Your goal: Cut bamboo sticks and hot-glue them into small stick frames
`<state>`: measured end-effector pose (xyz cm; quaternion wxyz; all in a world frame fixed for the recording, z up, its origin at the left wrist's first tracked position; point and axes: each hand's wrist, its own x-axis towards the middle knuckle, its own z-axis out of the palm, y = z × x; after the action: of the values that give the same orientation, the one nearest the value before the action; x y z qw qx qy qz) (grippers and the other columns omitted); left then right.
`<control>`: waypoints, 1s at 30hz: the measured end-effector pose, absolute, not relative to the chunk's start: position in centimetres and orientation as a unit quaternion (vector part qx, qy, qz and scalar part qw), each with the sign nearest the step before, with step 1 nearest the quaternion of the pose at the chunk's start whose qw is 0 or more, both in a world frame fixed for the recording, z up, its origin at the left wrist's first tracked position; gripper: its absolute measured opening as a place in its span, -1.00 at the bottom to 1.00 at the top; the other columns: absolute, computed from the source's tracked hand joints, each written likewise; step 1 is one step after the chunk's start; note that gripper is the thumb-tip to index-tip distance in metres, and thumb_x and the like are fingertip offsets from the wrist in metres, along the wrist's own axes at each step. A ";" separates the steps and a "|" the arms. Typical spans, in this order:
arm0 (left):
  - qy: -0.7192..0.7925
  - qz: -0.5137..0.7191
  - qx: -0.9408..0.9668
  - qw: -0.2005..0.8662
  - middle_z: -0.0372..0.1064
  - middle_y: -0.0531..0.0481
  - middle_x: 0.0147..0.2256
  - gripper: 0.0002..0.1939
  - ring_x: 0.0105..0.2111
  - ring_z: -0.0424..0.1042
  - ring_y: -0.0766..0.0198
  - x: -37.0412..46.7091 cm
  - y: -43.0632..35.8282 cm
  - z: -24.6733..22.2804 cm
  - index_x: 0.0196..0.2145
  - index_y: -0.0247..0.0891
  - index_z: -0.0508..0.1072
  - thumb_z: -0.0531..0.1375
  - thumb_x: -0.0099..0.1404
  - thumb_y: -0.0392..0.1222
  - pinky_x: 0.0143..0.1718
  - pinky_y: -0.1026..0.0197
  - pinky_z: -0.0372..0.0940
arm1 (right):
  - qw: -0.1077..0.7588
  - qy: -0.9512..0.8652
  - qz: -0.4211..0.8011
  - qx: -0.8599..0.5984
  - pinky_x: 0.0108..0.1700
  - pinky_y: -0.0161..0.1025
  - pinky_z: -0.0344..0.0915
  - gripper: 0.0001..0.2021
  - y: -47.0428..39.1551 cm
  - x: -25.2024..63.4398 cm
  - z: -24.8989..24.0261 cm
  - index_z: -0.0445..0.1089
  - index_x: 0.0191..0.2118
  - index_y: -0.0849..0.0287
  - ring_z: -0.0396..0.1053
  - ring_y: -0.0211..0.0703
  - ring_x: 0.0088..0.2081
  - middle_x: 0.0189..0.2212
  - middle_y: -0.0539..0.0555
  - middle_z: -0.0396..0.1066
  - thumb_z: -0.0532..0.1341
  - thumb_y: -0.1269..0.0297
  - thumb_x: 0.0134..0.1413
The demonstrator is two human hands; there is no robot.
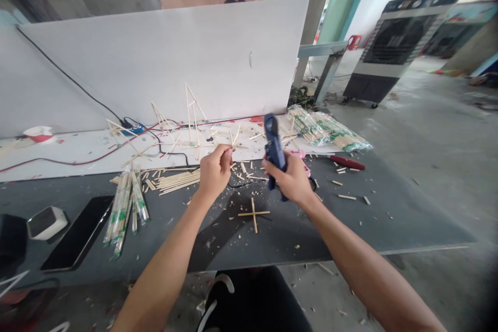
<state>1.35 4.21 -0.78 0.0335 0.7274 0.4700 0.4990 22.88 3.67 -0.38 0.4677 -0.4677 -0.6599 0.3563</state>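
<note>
Sticks (254, 213) cross near the front table (288, 233) edge; my right hand (293, 174) grips a blue tool (274, 150), left hand (216, 167) clenched, contents unclear.

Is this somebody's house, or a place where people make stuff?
It's probably a workshop for making things. The right hand grips a dark blue tool, wooden scraps litter the dark table, and what looks like an air cooler stands on a bare grey floor.

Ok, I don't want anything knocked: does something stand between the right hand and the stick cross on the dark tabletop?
Nothing visible does: beyond the dark blue handheld tool in the right hand, only open space over the dark tabletop separates it from the wooden stick cross.
</note>
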 end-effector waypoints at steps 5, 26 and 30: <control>0.489 0.441 0.747 0.086 0.45 0.03 -0.47 -0.84 -0.53 0.37 0.34 1.7 5.1 -2.0 -0.15 -0.25 0.46 0.10 0.40 -0.23 -0.45 0.30 0.22 | 0.598 -0.546 0.274 -0.518 -0.47 -0.20 0.29 -0.74 5.5 25.9 0.2 0.40 -0.26 0.19 0.34 -0.15 -0.54 -0.52 0.03 0.38 0.28 0.09 0.05; 0.524 0.068 0.846 0.063 0.51 -0.19 -0.16 -0.73 -0.24 0.50 0.13 4.4 9.6 -2.9 -0.27 -0.28 0.55 0.06 0.41 -0.20 -0.27 0.20 0.29 | 0.659 -0.510 0.059 -0.549 -0.33 -0.17 0.22 -0.83 8.4 29.5 -1.5 0.35 -0.30 0.18 0.25 -0.15 -0.47 -0.48 0.04 0.34 0.16 0.18 0.11; 0.550 0.144 0.820 0.071 0.51 -0.17 -0.28 -0.75 -0.29 0.49 0.12 1.8 7.5 -2.9 -0.29 -0.28 0.53 0.10 0.40 -0.14 -0.29 0.18 0.30 | 0.668 -0.511 0.083 -0.535 -0.33 -0.16 0.23 -0.85 8.5 28.8 -1.7 0.36 -0.28 0.18 0.27 -0.15 -0.47 -0.48 0.03 0.35 0.16 0.21 0.11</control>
<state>1.80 7.47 -2.93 0.0712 0.8196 0.5500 0.1436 28.76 8.48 -1.70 0.6676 -0.5349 -0.5113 0.0830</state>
